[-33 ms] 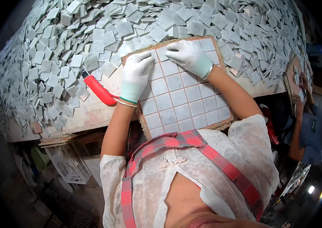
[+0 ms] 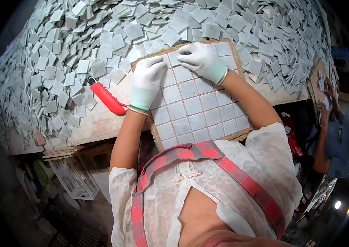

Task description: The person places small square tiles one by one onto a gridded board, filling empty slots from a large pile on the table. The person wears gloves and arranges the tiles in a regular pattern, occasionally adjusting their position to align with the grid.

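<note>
At far left, the worktable [image 2: 96, 125] is covered by a deep heap of loose square stone tiles [image 2: 42, 61], pale grey-green, continued along the back to the right side. Below the table edge, a white slatted plastic crate [image 2: 71, 175] is seen, tilted in view. On the table's front strip, a red-handled cutter [image 2: 107, 99] is laid slantwise, its metal tip directed toward the heap, its lower end near the left wrist.

The left hand [image 2: 146, 78], gloved in white with a green-edged cuff, is placed over the upper left part of a tile-laying board [image 2: 237, 57]. Its fingers are curled toward the thumb; whether anything is pinched cannot be told. The board is positioned centrally, between heap and torso, slightly rotated, with its lower edge near the plaid apron [image 2: 248, 185]. Square tiles [image 2: 195, 106] are set on it in a grid, separated by narrow brownish lines.

The right hand [image 2: 201, 59], likewise gloved, is held over the board's top rows, fingers bent and thumb beneath; contact with a tile cannot be confirmed.

At far right, a co-worker's hands [image 2: 323, 109] are seen at another board [image 2: 316, 78].
</note>
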`<state>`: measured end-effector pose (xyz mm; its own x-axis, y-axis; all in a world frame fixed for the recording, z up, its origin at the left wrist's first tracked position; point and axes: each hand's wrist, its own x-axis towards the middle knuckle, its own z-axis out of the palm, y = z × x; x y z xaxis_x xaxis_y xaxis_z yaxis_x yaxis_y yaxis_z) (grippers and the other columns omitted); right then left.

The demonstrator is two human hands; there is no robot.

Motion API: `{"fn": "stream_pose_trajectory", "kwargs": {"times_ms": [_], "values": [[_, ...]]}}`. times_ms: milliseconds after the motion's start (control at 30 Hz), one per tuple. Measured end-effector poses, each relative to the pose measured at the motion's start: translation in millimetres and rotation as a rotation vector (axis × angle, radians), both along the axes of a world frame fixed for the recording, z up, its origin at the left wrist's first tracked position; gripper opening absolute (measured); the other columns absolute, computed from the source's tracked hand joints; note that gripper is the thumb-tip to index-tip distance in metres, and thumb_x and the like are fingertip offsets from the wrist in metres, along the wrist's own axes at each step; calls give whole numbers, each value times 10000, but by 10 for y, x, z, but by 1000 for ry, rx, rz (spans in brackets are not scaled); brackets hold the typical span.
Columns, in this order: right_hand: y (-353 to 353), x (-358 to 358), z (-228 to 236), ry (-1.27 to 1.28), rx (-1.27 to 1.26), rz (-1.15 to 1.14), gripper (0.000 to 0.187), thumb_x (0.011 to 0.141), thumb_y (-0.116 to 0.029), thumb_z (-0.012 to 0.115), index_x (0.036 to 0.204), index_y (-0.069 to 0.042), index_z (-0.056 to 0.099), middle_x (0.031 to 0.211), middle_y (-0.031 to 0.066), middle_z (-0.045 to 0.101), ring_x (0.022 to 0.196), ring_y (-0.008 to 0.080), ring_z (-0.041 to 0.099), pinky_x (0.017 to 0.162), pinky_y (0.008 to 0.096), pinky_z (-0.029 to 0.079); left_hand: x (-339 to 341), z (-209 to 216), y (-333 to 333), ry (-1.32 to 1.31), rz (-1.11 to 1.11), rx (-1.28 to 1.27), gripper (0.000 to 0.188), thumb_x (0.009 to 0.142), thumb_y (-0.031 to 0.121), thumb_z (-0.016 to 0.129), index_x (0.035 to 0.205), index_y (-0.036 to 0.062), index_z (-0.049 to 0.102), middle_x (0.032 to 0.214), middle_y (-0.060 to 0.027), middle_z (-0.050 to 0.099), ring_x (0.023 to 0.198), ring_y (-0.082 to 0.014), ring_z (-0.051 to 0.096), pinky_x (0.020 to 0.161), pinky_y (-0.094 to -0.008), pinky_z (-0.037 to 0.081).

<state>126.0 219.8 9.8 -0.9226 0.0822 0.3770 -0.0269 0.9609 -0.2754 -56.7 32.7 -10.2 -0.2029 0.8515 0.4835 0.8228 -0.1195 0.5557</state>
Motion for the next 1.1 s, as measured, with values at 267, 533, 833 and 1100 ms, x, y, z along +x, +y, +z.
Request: {"fn": "stream_pose_trajectory", "kwargs": {"times_ms": [267,533,833,1100], "values": [[-563,291,-163,-144,27,-112,716,928,-409,710,1473,10,510,1547,237,489,1477,395,422,1246,527,303,318,30,-60,388,131,-316,618,985,277,618,1536,31,480,1586,-194,476,1441,-403,446,1191,-534,319],[-184,203,-114,-206,166,-195,794,991,-570,567,1511,25,492,1596,221,464,1528,346,377,1282,487,227,380,-88,199,470,150,-330,626,1039,388,507,1573,65,454,1652,-198,395,1491,-440,382,1223,-600,246],[-181,1464,-123,-277,294,-352,794,1007,-532,565,1592,-25,389,1650,180,403,1529,353,356,1291,509,185,1265,377,-565,448,-185,-409,646,977,525,568,1502,150,534,1587,-185,452,1413,-497,404,1161,-680,265],[-1433,2229,86,-336,-37,13,894,903,-589,653,1540,9,465,1624,234,420,1545,382,345,1287,572,188,1363,370,-1477,395,-499,-455,614,961,549,570,1426,147,571,1522,-140,504,1384,-419,444,1142,-570,326]]}}
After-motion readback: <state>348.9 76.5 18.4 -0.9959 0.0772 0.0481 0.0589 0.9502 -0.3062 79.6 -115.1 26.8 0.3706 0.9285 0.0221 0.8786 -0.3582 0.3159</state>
